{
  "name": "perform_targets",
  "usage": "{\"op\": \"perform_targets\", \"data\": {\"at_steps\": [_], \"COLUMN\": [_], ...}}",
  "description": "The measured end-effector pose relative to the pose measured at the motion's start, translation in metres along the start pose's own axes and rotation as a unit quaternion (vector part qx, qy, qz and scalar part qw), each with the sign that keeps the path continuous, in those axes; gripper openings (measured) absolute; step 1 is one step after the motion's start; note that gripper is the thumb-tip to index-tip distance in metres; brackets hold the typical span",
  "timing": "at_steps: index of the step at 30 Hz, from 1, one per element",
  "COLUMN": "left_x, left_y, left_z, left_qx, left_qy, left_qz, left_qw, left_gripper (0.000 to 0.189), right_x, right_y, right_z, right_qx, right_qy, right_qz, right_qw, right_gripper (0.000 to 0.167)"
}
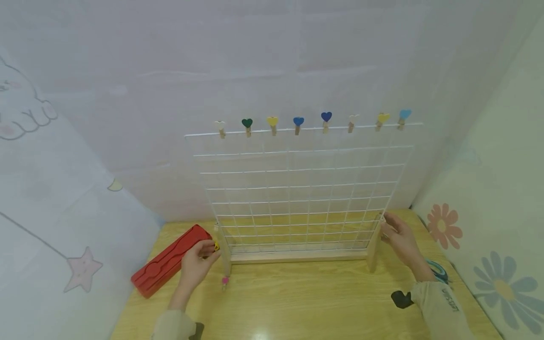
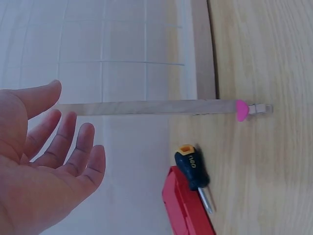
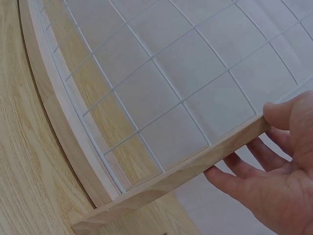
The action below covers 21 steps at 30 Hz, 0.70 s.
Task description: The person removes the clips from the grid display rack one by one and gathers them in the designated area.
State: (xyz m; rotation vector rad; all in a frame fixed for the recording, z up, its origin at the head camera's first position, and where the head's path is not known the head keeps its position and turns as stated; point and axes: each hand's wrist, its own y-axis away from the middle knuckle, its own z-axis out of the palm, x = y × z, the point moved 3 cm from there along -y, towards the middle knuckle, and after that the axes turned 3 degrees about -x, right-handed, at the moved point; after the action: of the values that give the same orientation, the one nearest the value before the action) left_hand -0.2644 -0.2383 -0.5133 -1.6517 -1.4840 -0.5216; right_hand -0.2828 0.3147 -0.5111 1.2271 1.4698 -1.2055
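A white wire grid panel (image 1: pixel 289 189) stands upright in a wooden base (image 1: pixel 297 256) with wooden side posts. Along its top wire sit several small clothespins with coloured hearts, such as a dark green one (image 1: pixel 247 123). My right hand (image 1: pixel 399 238) holds the right side post (image 3: pixel 195 164), thumb on one side and fingers on the other. Beside the left side post (image 2: pixel 146 107) is my left hand (image 1: pixel 198 265), its fingers loosely bent and nothing in its grasp. Whether it touches the post's end is unclear. A pink heart clothespin (image 2: pixel 243 110) lies at that post's foot.
Left of the stand lies a long red case (image 1: pixel 170 262), with a dark screwdriver (image 2: pixel 192 169) with a yellow-orange end on it. Near my right forearm are a teal ring-shaped thing (image 1: pixel 437 271) and a black object (image 1: pixel 401 299). Pale printed sheets hang behind and at both sides.
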Motion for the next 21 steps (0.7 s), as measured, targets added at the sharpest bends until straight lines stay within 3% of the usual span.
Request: {"op": "perform_targets", "data": {"at_steps": [7,15,19,21], "left_x": [0.016,0.039,0.055,0.074], "left_y": [-0.001,-0.006,-0.013,-0.015], "left_z": [-0.007,-0.019,-0.027,-0.035], "left_qx": [-0.018,-0.006,-0.012,-0.019], "left_qy": [0.005,0.011,0.029,0.04], "left_qz": [-0.008,0.03,0.054,0.059], "left_qw": [0.9998,0.9995,0.998,0.9973], "left_gripper": [0.026,0.024,0.024,0.023], "right_x": [-0.001,-0.001,-0.001,-0.001], "right_y": [0.001,0.002,0.001,0.001], "right_z": [-0.003,-0.005,-0.007,-0.007], "right_qx": [-0.009,-0.013,-0.019,-0.021], "right_qy": [0.001,-0.013,-0.008,-0.007], "right_qz": [0.017,0.029,0.035,0.039], "right_qw": [0.9998,0.9994,0.9992,0.999], "right_gripper": [0.063,0.067,0.068,0.069]}}
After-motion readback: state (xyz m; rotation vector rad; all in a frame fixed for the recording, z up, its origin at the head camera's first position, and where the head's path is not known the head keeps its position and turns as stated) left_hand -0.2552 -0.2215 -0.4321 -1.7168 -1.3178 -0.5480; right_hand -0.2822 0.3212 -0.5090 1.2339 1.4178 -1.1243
